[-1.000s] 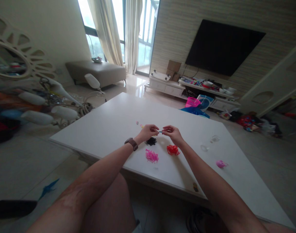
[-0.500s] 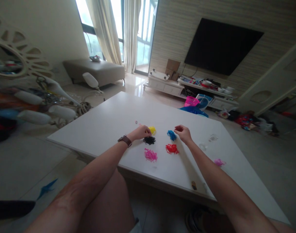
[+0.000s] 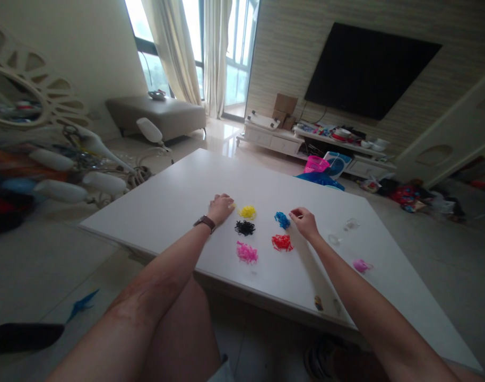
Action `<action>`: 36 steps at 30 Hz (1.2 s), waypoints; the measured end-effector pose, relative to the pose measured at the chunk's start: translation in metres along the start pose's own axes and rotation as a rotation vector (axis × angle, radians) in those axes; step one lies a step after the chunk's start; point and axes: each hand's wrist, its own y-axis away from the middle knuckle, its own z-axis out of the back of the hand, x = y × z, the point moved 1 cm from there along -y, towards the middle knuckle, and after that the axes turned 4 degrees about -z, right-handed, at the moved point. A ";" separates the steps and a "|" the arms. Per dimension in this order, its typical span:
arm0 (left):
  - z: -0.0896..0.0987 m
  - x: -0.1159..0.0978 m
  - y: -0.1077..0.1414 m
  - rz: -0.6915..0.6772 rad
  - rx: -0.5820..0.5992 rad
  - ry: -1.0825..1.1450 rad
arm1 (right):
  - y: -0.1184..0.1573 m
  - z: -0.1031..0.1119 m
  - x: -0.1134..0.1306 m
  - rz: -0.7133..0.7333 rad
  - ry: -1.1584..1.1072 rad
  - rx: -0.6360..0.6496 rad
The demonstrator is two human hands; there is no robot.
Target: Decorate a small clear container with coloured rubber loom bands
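Note:
My left hand (image 3: 221, 209), palm down on the white table (image 3: 179, 199), has its fingers stretched out, and a small yellowish bit (image 3: 233, 205) lies at their tips. Just right of it is a pile of yellow rubber bands (image 3: 248, 213). Below that are a black pile (image 3: 245, 228) and a pink pile (image 3: 247, 253). My right hand (image 3: 304, 220) is closed in a pinch at the right edge of the blue pile (image 3: 282, 219). What its fingertips hold is too small to name. A red pile (image 3: 282, 243) lies under the blue one.
Clear small pieces (image 3: 351, 225) and a pink item (image 3: 362, 265) lie on the table's right side. A small dark and gold object (image 3: 318, 303) sits by the near edge. A lamp with white shades (image 3: 104, 182) stands left. Beyond the table is a pink basket (image 3: 316, 164).
My left hand has moved left, off the yellow and black piles, and its fingers have stretched out. My right hand stays pinched beside the blue pile. The view has shifted slightly.

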 end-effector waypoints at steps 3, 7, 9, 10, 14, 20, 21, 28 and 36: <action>-0.003 -0.001 -0.004 0.019 0.015 -0.025 | 0.003 0.003 -0.001 0.005 0.013 0.001; 0.000 -0.001 -0.006 0.063 0.001 -0.023 | 0.007 0.004 0.000 0.018 0.022 0.002; 0.005 -0.002 -0.006 0.068 -0.032 -0.017 | 0.008 0.004 0.002 0.027 0.018 0.002; 0.007 -0.002 -0.006 0.071 -0.048 0.000 | 0.008 0.004 0.003 0.030 0.013 0.001; 0.018 -0.006 -0.009 0.059 -0.047 0.191 | 0.011 0.000 0.013 0.045 -0.015 0.011; 0.016 -0.026 -0.007 0.000 0.164 0.722 | 0.017 -0.020 0.052 0.042 -0.104 0.146; 0.014 -0.031 -0.004 -0.002 0.222 0.796 | 0.018 -0.025 0.061 0.052 -0.132 0.178; 0.013 -0.058 0.011 -0.071 0.352 0.958 | 0.019 -0.061 0.110 0.083 -0.298 0.329; 0.015 -0.061 0.015 -0.068 0.357 1.014 | 0.015 -0.074 0.110 0.091 -0.341 0.300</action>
